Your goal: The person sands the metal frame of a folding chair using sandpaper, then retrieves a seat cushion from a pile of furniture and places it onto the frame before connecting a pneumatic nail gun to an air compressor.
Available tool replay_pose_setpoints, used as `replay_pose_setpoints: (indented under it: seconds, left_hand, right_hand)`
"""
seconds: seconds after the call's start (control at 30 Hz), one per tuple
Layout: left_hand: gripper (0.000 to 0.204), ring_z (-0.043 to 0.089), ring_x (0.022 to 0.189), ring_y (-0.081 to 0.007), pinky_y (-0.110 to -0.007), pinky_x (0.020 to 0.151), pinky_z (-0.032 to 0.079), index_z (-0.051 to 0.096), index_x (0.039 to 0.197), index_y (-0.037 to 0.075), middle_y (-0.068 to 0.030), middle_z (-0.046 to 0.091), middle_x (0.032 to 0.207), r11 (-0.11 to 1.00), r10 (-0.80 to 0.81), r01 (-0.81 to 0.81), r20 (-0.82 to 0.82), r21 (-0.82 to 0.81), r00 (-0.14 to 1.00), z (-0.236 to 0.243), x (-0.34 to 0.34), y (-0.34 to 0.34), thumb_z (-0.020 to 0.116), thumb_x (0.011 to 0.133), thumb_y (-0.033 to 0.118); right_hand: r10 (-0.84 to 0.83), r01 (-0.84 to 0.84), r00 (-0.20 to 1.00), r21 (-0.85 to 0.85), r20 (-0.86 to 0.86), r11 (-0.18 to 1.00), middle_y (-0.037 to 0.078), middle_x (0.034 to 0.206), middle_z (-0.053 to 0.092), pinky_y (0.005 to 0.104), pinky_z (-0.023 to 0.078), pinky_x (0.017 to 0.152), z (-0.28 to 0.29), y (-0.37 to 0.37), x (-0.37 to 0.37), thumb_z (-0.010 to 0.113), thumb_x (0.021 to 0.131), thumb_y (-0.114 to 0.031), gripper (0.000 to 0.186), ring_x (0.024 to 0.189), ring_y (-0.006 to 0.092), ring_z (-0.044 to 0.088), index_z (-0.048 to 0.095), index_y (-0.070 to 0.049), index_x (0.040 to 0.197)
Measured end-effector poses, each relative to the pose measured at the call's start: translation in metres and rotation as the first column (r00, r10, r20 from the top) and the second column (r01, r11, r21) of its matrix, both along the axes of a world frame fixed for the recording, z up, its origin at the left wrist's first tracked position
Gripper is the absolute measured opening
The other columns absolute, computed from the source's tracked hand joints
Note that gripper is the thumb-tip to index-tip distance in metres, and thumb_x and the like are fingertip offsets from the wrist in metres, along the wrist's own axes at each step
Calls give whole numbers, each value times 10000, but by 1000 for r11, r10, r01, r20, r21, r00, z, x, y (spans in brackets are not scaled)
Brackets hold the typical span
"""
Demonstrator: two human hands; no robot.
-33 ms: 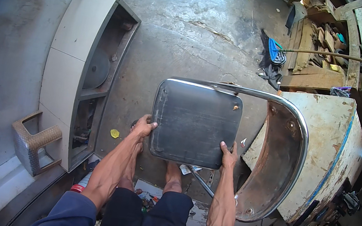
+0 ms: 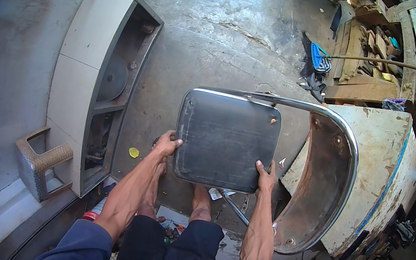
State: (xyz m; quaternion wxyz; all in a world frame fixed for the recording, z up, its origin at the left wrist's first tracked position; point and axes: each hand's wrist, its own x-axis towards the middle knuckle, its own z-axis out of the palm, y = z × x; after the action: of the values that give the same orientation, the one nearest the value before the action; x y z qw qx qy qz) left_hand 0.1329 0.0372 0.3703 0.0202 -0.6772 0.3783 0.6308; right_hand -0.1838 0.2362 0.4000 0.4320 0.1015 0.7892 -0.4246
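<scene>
A chair with a bent chrome tube frame lies in front of me, its square black seat facing up. Its curved backrest, brown with rust-like stains, stretches to the right inside the shiny tube. My left hand grips the seat's left edge, thumb on top and fingers curled beneath. On the lower right edge, my right hand holds the seat the same way. The fingers under the seat are partly hidden. A small brownish spot shows near the seat's upper right corner.
On the left stand a pale open-fronted cabinet and a woven-pattern stool. A worn whitish box sits behind the backrest. Farther right, a wooden crate holds scrap wood, with a blue broom across it. A yellow leaf lies on the concrete floor.
</scene>
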Motion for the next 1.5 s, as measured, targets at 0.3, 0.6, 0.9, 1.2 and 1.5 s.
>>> replay_pose_setpoints:
  seconds: [0.3,0.6,0.9,1.2,1.5]
  left_hand:
    - [463,582,1082,-321,-611,928,460,402,1349,-29,-165,559,1233,897,428,-403,-126,185,895,18,13,2,582,931,59]
    - [387,446,1271,-312,-747,1006,287,418,1300,2,-132,502,1285,691,713,-658,-132,299,689,20,-8,25,563,946,62]
    - [516,366,1327,-343,-715,1040,284,346,1353,7,-152,386,1401,652,748,-606,-254,455,614,21,-41,70,612,921,101]
    - [403,641,1038,-362,-408,913,494,625,1148,11,-207,675,1092,570,-742,763,207,-305,637,39,124,-20,600,852,284]
    - [323,670,801,-282,-447,701,560,665,995,35,-132,670,943,529,-807,650,559,546,188,204,453,3,585,907,336]
  right_hand:
    - [564,-543,807,156,-177,825,251,1302,568,402,424,1026,-8,-113,-51,794,717,-358,833,1201,358,563,451,-106,1434]
    - [415,-557,600,15,-684,830,251,1397,407,471,311,1095,87,-163,82,632,887,-281,599,1309,429,372,441,-42,1402]
    - [488,-437,873,491,27,754,226,1098,645,397,469,933,92,166,305,623,868,-286,515,1001,348,628,561,-9,1298]
    - [196,-547,795,538,575,641,144,1244,622,365,440,980,220,403,574,476,933,-480,571,1118,244,605,568,-55,1303]
    - [-376,267,849,313,372,912,125,1275,599,414,426,990,207,398,617,487,941,-501,617,1131,248,587,473,-64,1377]
